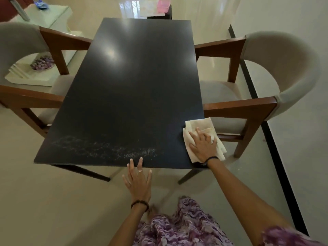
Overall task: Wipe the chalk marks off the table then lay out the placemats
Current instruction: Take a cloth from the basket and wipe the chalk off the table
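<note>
The right hand [203,148] presses, fingers spread flat, on a crumpled cream cloth [197,128] at the near right corner of the dark rectangular table [134,77]. The left hand [138,181], fingers straight, touches the near edge beside smeared white chalk marks [104,148]; pale and pink placemats [156,7] lie beyond the far end

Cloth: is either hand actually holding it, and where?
Not gripped. The right hand presses flat, fingers spread, on the middle of the cream cloth at the table's near right corner. The left hand holds nothing.

Far placemats [154,7] blurred, partly cropped.
</note>
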